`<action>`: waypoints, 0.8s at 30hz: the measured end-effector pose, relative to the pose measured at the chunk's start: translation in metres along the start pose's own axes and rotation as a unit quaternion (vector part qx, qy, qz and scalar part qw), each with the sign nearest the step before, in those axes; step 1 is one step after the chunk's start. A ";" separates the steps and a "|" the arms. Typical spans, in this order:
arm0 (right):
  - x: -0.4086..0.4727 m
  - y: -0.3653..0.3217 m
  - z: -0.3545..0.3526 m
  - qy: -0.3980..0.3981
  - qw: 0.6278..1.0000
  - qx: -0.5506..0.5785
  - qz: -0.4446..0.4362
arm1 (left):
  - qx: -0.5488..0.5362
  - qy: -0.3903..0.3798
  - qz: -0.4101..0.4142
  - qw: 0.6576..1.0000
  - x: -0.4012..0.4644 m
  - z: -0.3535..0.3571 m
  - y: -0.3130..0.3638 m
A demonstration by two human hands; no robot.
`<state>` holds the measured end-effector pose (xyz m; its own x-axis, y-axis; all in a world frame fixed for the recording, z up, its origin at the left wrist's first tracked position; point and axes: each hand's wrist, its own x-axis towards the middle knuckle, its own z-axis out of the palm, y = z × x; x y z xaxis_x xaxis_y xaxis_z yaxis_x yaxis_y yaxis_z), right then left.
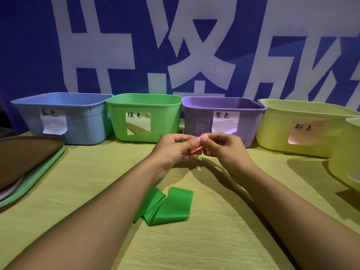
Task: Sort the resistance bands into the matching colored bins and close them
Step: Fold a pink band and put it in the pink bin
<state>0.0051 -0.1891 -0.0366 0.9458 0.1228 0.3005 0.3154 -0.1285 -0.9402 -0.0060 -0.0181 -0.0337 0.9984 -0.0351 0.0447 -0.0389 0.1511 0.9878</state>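
Forearms reach forward side by side over the table (214,240) | left hand (175,148) and right hand (222,148) meet fingertip to fingertip, both pinching a folded pink band (196,149) before the purple bin (196,121) | green band (169,207) lies on the table beneath the left wrist

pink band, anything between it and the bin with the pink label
Nothing visible. Both hands hold the pink band in front of the purple bin; the yellow bin with the pink label sits to the right, lid off, with open space between.
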 end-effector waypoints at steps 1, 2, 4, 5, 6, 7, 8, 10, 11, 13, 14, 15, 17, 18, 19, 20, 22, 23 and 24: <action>-0.001 -0.001 0.001 -0.001 1.000 0.017 0.005 | -0.009 0.002 -0.001 1.000 -0.001 0.001 0.001; -0.001 -0.002 0.001 -0.001 0.999 0.034 0.011 | -0.017 0.002 -0.001 1.000 -0.002 0.001 0.003; -0.003 -0.004 0.002 0.000 0.997 0.069 0.031 | -0.027 -0.001 -0.001 1.000 -0.003 0.003 0.004; -0.004 -0.006 0.003 0.003 0.996 0.082 0.042 | -0.029 -0.002 -0.002 1.000 -0.003 0.003 0.004; -0.004 -0.007 0.003 0.009 0.995 0.085 0.051 | -0.030 -0.002 -0.003 1.000 -0.003 0.003 0.005; -0.004 -0.008 0.003 0.016 0.995 0.083 0.059 | -0.029 -0.003 -0.002 1.000 -0.003 0.003 0.004; -0.005 -0.008 0.002 0.021 0.994 0.085 0.062 | -0.026 -0.006 0.000 1.000 -0.003 0.003 0.004; -0.005 -0.007 0.000 0.033 0.994 0.090 0.055 | -0.021 -0.010 0.006 1.000 -0.004 0.003 0.005; -0.004 -0.006 0.000 0.037 0.994 0.089 0.049 | -0.022 -0.009 0.008 1.000 -0.004 0.003 0.004; -0.002 -0.004 -0.001 0.035 0.994 0.090 0.042 | -0.021 -0.006 0.009 1.000 -0.003 0.002 0.005; -0.001 -0.003 -0.001 0.031 0.995 0.088 0.041 | -0.019 -0.003 0.008 1.000 -0.003 0.001 0.005; 0.000 -0.002 -0.001 0.026 0.995 0.082 0.040 | -0.016 0.002 0.008 1.000 -0.003 0.001 0.005; 0.002 -0.002 0.000 0.015 0.996 0.075 0.037 | -0.016 0.013 0.006 1.000 -0.002 0.001 0.005; 0.002 -0.002 0.000 0.009 0.997 0.075 0.035 | -0.017 0.019 0.006 1.000 -0.002 0.001 0.005; 0.002 -0.002 0.000 0.005 0.997 0.075 0.033 | -0.018 0.025 0.008 1.000 -0.001 0.001 0.005; 0.003 -0.003 -0.001 0.001 0.997 0.073 0.032 | -0.017 0.028 0.009 0.999 -0.001 0.001 0.005; 0.003 -0.004 -0.003 -0.004 0.997 0.066 0.029 | -0.012 0.032 0.013 0.999 0.001 0.001 0.006; 0.004 -0.005 -0.004 -0.006 0.998 0.063 0.028 | -0.010 0.033 0.016 0.999 0.002 0.001 0.006; 0.004 -0.006 -0.005 -0.006 0.998 0.064 0.029 | -0.008 0.033 0.017 0.999 0.001 0.001 0.006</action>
<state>0.0074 -0.1928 -0.0294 0.9610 0.1314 0.2433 0.2467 -0.0099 -0.9690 -0.0050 -0.0186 -0.0270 0.9970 0.0354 0.0684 -0.0734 0.1659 0.9834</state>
